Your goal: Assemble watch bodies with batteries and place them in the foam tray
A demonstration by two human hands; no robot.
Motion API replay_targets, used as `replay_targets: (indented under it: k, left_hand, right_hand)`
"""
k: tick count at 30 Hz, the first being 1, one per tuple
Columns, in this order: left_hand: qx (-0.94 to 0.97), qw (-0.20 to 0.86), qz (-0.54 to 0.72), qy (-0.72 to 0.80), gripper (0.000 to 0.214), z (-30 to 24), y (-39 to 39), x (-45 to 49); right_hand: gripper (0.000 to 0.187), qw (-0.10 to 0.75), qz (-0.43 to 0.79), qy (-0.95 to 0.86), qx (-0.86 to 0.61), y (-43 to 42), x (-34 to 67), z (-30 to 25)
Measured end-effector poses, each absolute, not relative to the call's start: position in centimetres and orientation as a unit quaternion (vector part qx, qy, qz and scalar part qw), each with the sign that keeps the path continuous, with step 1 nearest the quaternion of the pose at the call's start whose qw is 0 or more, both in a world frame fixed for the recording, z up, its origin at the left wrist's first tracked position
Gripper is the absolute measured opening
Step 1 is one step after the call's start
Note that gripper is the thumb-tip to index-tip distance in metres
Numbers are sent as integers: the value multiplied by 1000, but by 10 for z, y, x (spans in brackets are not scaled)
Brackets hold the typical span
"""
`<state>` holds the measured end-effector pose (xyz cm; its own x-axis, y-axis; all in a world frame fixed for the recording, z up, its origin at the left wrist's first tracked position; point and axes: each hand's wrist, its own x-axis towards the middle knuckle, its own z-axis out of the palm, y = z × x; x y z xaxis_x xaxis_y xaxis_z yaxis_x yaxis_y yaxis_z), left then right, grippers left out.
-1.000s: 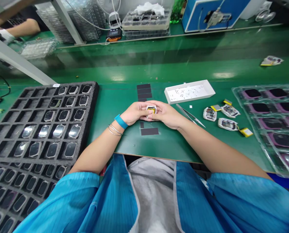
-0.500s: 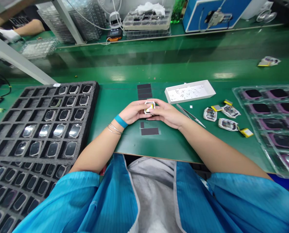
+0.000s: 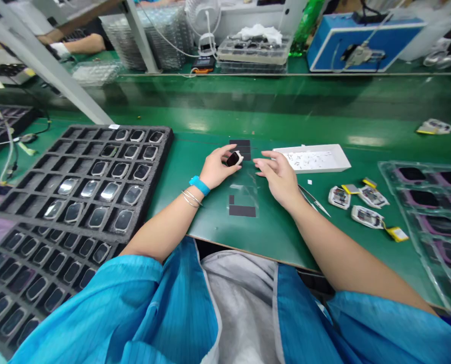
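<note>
My left hand (image 3: 216, 169) pinches a small watch body (image 3: 234, 158) with a dark screen and white rim, held just above the green bench. My right hand (image 3: 278, 175) hovers to its right, fingers spread and holding nothing. Below the hands lies a clear sheet with dark adhesive strips (image 3: 242, 207). More dark strips (image 3: 243, 147) lie just behind the watch body. A black foam tray (image 3: 160, 151) full of watch bodies sits left of my left hand.
A white shallow box (image 3: 337, 162) of tiny parts, tweezers (image 3: 314, 200) and opened watch boards with yellow batteries (image 3: 367, 216) lie to the right. Clear trays of dark screens (image 3: 426, 202) fill the far right. Another person's arm (image 3: 79, 45) works at the back left.
My hands have separated: the right hand let go of the watch body, which stays in the left hand, turned screen up. The camera view shifted, the bench now sitting further right.
</note>
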<state>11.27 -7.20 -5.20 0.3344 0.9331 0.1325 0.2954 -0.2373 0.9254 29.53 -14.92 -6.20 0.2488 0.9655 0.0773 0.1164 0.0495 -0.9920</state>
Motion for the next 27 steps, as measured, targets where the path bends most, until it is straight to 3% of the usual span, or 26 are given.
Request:
replay_targets:
  k: [5, 10, 13, 19, 27]
  left_hand:
    - [760, 308, 373, 435, 60, -46, -75, 108]
    - [751, 262, 413, 444, 56, -39, -74, 101]
    - [723, 278, 430, 465, 54, -40, -73, 98]
    - [669, 351, 443, 483, 53, -45, -70, 98]
    - [570, 450, 488, 483, 71, -50, -61, 99]
  right_hand:
    - [51, 544, 348, -498, -579, -150, 298, -63]
    - [32, 548, 322, -492, -595, -148, 301, -63]
    - [31, 546, 325, -490, -597, -146, 300, -64]
    - [48, 556, 310, -480, -603, -141, 301, -67]
    - [46, 530, 300, -516, -602, -143, 300, -68]
